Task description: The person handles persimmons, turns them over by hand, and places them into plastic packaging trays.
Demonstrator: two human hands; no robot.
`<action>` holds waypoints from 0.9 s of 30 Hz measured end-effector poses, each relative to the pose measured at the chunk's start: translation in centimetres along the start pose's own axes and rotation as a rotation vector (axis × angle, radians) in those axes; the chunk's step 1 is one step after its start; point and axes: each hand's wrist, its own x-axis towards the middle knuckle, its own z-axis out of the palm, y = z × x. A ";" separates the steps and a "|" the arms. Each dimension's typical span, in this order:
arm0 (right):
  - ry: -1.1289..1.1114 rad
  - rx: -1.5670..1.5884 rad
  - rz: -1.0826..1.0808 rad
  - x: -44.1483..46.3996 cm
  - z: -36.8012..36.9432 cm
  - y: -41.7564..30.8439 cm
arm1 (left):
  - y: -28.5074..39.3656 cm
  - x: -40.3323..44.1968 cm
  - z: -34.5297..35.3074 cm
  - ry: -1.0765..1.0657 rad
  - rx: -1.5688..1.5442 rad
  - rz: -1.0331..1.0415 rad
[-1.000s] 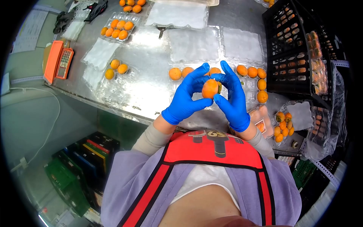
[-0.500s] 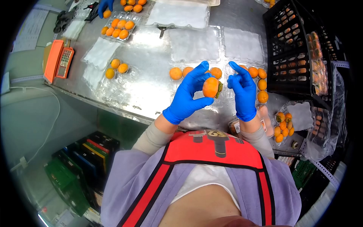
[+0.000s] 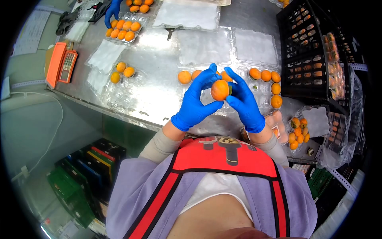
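Note:
An orange persimmon point(image 3: 219, 91) with a green calyx is held up in front of me, the calyx facing right. My left hand point(image 3: 191, 104), in a blue glove, grips the fruit from the left between thumb and fingers. My right hand point(image 3: 247, 106), gloved too, curls round its right side, the thumb against the edge by the calyx. Below and behind the hands lies a clear plastic tray point(image 3: 248, 93) with moulded cups. Persimmons point(image 3: 266, 75) sit along its back and right side. Further persimmons point(image 3: 184, 77) stand behind my left hand, partly hidden by the fingers.
Black crates point(image 3: 304, 51) rise at the right. Padded lids point(image 3: 205, 46) lie behind the trays. A tray with three persimmons point(image 3: 121, 71) and an orange scale point(image 3: 63, 65) are at left. A co-worker's gloved hand point(image 3: 112, 14) touches a filled tray point(image 3: 126, 30). Loose persimmons point(image 3: 299, 133) lie right.
My right hand has moved left onto the calyx side of the persimmon, which has turned slightly. The co-worker's hand has come down onto the filled tray at the upper left.

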 end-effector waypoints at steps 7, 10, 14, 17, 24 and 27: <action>0.030 -0.253 -0.225 -0.1 0.2 0.2 | 0.0 0.1 0.0 -0.009 0.011 -0.007; 0.073 -0.425 -0.409 -0.1 0.2 0.2 | 0.6 0.4 -0.8 -0.087 -0.396 -0.347; 0.129 -0.585 -0.512 -0.2 0.0 0.9 | -0.1 0.4 -0.3 -0.082 -0.526 -0.359; 0.070 -0.712 -0.537 -0.2 -0.4 0.8 | 0.3 0.5 0.5 -0.104 -0.495 -0.267; 0.076 -0.998 -0.691 0.3 0.2 -0.3 | -0.3 0.3 0.2 -0.013 -0.241 -0.201; 0.043 -1.020 -0.724 0.5 0.2 0.3 | -0.7 0.0 0.6 -0.001 -0.261 -0.225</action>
